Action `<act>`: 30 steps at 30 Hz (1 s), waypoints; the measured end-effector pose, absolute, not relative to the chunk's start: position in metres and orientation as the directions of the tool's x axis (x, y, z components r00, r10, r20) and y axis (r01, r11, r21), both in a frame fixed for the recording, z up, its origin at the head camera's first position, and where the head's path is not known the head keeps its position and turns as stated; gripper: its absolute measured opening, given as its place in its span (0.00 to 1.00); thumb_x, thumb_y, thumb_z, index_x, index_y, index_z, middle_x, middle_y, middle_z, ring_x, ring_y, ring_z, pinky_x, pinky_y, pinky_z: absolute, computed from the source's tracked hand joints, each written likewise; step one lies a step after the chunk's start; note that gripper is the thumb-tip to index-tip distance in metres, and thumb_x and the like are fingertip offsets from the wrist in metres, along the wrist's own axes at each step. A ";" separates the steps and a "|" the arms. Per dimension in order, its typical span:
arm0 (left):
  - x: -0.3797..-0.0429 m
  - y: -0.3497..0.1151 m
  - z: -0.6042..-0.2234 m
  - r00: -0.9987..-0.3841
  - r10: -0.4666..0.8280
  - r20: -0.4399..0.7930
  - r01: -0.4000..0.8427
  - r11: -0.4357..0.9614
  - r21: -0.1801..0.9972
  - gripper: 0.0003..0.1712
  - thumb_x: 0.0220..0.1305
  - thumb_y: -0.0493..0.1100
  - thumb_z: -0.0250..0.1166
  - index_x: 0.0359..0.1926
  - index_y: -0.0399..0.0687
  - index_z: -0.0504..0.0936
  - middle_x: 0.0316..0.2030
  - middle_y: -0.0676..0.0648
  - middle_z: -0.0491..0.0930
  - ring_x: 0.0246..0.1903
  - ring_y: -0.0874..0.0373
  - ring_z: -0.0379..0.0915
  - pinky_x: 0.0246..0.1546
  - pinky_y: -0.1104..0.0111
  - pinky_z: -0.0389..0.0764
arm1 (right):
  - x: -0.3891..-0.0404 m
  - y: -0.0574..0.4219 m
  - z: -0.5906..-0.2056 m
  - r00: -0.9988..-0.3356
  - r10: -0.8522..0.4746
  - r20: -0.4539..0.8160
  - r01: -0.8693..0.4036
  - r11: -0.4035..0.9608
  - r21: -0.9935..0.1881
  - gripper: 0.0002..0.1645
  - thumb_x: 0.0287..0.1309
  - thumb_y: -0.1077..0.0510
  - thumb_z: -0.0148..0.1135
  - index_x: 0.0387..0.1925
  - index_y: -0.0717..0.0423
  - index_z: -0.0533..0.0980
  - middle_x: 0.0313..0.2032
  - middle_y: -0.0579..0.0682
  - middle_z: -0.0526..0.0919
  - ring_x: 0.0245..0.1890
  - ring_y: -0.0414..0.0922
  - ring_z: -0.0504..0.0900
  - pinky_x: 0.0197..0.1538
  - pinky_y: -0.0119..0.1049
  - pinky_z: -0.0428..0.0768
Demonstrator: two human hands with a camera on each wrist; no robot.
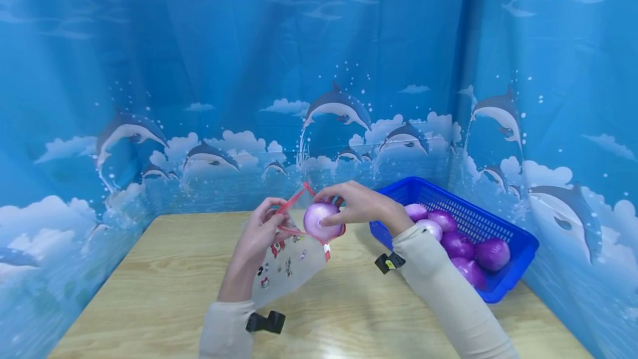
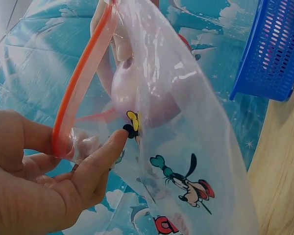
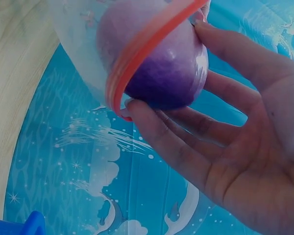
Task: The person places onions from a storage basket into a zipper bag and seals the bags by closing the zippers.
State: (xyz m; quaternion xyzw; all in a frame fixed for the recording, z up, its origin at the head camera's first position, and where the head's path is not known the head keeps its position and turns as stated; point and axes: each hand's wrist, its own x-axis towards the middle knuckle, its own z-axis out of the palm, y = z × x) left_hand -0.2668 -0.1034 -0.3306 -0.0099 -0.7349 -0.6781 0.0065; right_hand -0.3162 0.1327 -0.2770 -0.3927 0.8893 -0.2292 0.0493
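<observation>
A clear plastic zip bag (image 1: 294, 270) with a red-orange rim and cartoon prints hangs above the table, its mouth spread apart. My left hand (image 1: 260, 231) pinches one side of that rim between thumb and fingers. In my right hand (image 1: 356, 204) is a purple onion (image 1: 319, 219), gripped between thumb and fingertips at the bag's mouth. The right wrist view shows the onion (image 3: 161, 63) partly behind the rim (image 3: 137, 54), its lower side bare. Through the film in the left wrist view, the onion (image 2: 142, 93) looks pale and blurred.
A blue perforated basket (image 1: 520, 251) stands on the right of the wooden table (image 1: 164, 276), holding several purple onions (image 1: 458, 245). My right forearm crosses in front of its near left corner. Blue dolphin-print curtains (image 1: 239, 71) enclose the back and sides.
</observation>
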 end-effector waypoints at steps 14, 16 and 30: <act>-0.267 -0.105 -0.332 -0.999 -0.024 0.037 0.036 0.046 0.998 0.14 0.79 0.33 0.48 0.58 0.47 0.74 0.48 0.37 0.77 0.43 0.54 0.75 0.42 0.69 0.88 | -0.315 0.136 -0.274 -0.686 -0.726 0.058 -0.668 0.595 -0.447 0.27 0.68 0.51 0.67 0.64 0.56 0.77 0.58 0.57 0.85 0.52 0.49 0.87 0.51 0.38 0.88; -0.267 -0.105 -0.331 -0.999 -0.026 0.027 0.025 0.048 0.999 0.14 0.79 0.33 0.49 0.57 0.48 0.74 0.48 0.37 0.77 0.43 0.54 0.75 0.41 0.69 0.88 | -0.315 0.137 -0.273 -0.684 -0.727 0.061 -0.673 0.595 -0.440 0.26 0.68 0.51 0.67 0.64 0.55 0.78 0.57 0.56 0.85 0.52 0.49 0.87 0.51 0.38 0.88; -0.268 -0.101 -0.334 -1.000 -0.021 0.014 0.012 0.076 0.997 0.14 0.78 0.33 0.49 0.57 0.49 0.75 0.45 0.40 0.77 0.44 0.52 0.75 0.41 0.68 0.88 | -0.313 0.152 -0.261 -0.726 -0.685 0.064 -0.633 0.629 -0.451 0.24 0.68 0.53 0.67 0.63 0.50 0.79 0.57 0.53 0.85 0.54 0.51 0.86 0.53 0.42 0.88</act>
